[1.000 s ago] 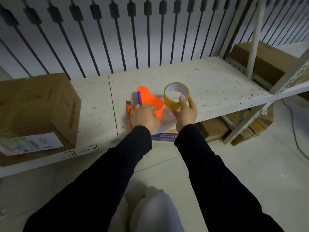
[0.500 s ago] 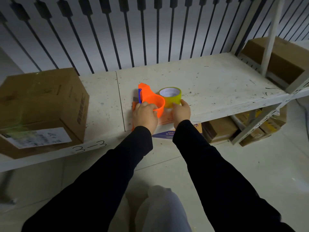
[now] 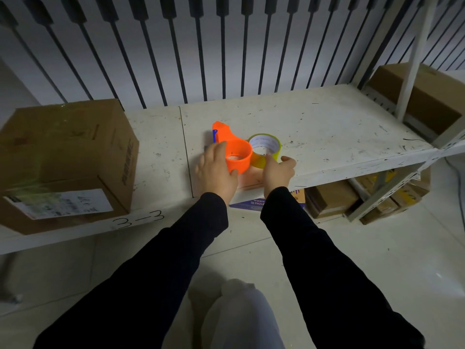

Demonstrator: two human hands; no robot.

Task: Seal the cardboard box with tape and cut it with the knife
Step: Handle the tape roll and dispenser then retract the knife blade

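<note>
An orange tape dispenser (image 3: 235,153) lies on a small flat box (image 3: 250,181) at the front of the white shelf (image 3: 339,137). My left hand (image 3: 217,170) is wrapped around the dispenser's round drum. A yellowish roll of tape (image 3: 268,151) rests on its side against the drum's right. My right hand (image 3: 278,171) grips that roll from the near side. A large cardboard box (image 3: 65,157) with a white label stands on the shelf at the left. The knife is hidden behind my left hand.
Black vertical bars (image 3: 224,51) close off the back of the shelf. Another cardboard box (image 3: 425,96) sits on the right-hand shelf behind a white upright post (image 3: 415,54). Several boxes (image 3: 332,200) lie on the floor under the shelf. My knee (image 3: 241,316) is below.
My right hand has brought the tape roll down from held upright in the air to lying beside the dispenser drum. The left hand stayed on the dispenser.
</note>
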